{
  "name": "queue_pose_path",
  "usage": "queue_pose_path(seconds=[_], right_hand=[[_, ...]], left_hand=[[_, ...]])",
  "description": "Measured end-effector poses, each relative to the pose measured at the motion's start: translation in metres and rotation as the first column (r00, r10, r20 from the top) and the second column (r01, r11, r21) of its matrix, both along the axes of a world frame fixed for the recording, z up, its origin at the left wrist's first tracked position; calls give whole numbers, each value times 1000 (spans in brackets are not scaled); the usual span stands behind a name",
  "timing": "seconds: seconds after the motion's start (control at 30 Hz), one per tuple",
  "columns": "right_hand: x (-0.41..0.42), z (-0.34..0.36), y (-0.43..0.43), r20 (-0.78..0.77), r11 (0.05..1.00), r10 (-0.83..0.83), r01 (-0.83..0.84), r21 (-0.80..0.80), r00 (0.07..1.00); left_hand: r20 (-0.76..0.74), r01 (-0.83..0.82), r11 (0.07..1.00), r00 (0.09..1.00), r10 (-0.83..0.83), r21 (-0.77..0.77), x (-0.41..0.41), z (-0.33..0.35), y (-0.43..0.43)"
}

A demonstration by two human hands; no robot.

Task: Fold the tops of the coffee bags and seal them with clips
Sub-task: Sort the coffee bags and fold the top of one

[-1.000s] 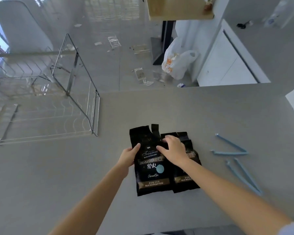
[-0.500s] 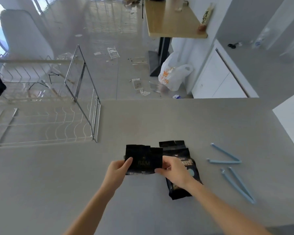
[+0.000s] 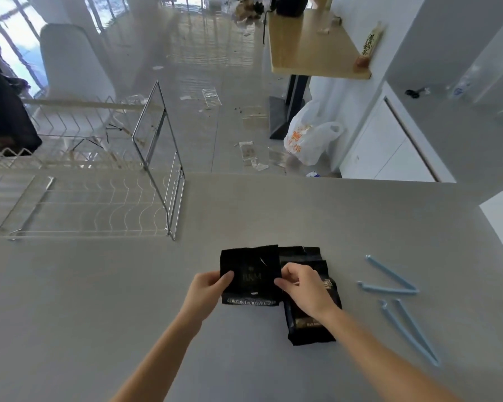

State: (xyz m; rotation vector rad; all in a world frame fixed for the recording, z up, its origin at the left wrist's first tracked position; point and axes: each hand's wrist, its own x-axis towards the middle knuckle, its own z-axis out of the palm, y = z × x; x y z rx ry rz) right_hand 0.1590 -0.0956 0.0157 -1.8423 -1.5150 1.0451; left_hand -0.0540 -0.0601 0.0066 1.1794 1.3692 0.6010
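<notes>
I hold a black coffee bag (image 3: 249, 271) raised off the grey counter (image 3: 99, 300), its back face towards me. My left hand (image 3: 208, 288) pinches its left edge and my right hand (image 3: 301, 288) pinches its right edge. A second black coffee bag (image 3: 310, 329) lies flat on the counter under my right hand, its top end showing behind the held bag. Two light blue sealing clips lie to the right, both spread open in a V: one farther away (image 3: 389, 281), one nearer (image 3: 410, 332).
A metal wire dish rack (image 3: 99, 204) stands on the counter at the left. Beyond the counter's far edge lie the floor with scattered scraps, a white plastic bag (image 3: 308, 140), a wooden table (image 3: 311, 44) and white cabinets (image 3: 389, 152).
The top bag went from lying on the other bag to being lifted in both hands with its back face shown. The camera view has tilted up.
</notes>
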Motion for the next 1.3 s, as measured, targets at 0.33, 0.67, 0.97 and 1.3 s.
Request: queue_pose_path(seconds=[0.33,0.67,0.97,1.3], right_hand=[[14,-14,-19,-80,998,-50,47,-37,996],[14,-16,-24,431,906,212,-342,251,877],[4,-37,-9,276,992,47,-78,103,960],[13,-46,-2,202,991,90,-108,81,975]], left_hand=[[119,-42,999,992,41,6,13,-9,-6],[-1,-94,979,995,96,181,23,-23,5],[-184,189,950,972,-145,248,18,-45,-1],[-76,134,978,990,-123,161,30,-47,-8]])
